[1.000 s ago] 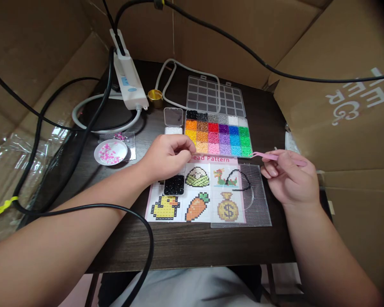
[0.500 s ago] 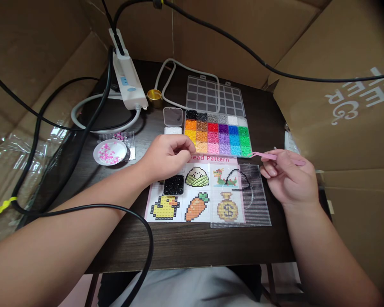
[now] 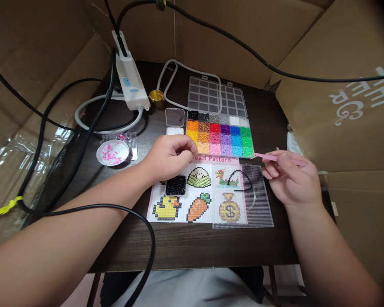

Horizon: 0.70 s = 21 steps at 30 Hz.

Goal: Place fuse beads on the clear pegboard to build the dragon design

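Note:
My right hand pinches pink tweezers, whose tip is at the lower right corner of a compartment box of coloured beads. My left hand is closed at the box's lower left corner; whatever its fingers hold, if anything, is hidden. Below it sits a small box of black beads, on a printed bead pattern sheet. A clear pegboard overlaps the sheet's right side, with curved rows of black beads on it.
A white dish of pink and white beads stands on the left, over another pegboard. Behind are a gold cup and a power strip. A black cable crosses my left forearm. Cardboard walls surround the table.
The whole view has shifted slightly, so things appear a little further right. Both hands keep nearly the same places and grips.

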Each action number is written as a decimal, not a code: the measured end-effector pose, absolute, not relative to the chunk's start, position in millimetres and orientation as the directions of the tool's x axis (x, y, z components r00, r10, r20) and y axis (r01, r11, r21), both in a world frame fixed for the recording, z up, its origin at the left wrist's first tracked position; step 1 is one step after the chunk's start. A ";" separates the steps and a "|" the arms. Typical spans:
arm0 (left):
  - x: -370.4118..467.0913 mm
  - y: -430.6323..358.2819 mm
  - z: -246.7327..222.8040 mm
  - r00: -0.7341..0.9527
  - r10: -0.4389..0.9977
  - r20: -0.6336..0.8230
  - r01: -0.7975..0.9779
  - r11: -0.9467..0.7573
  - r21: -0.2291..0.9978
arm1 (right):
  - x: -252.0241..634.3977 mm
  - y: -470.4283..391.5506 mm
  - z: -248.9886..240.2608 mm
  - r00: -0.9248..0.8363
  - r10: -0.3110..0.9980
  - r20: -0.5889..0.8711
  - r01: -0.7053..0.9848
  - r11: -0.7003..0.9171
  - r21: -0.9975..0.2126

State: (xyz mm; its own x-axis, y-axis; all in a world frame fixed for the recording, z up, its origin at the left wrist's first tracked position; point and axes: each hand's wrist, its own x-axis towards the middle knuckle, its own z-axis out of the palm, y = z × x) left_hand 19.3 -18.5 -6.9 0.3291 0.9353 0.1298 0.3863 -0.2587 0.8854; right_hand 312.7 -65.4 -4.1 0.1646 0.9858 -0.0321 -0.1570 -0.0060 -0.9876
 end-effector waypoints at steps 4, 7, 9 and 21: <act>18.6 -18.2 -7.9 0.337 0.931 0.138 0.372 -0.266 0.889 | 313.8 -65.3 -5.6 0.166 0.986 -0.031 -0.151 -0.005 -0.988; 18.4 -18.1 -8.5 0.339 0.931 0.139 0.375 -0.269 0.887 | 314.6 -64.8 -6.7 0.156 0.987 -0.032 -0.147 -0.009 -0.989; 18.4 -18.3 -8.6 0.338 0.931 0.136 0.375 -0.266 0.888 | 314.9 -64.3 -7.1 0.149 0.988 -0.039 -0.147 -0.017 -0.989; 19.5 -18.1 -9.8 0.336 0.930 0.148 0.364 -0.273 0.890 | 315.3 -63.5 -6.6 0.143 0.989 -0.047 -0.171 -0.023 -0.985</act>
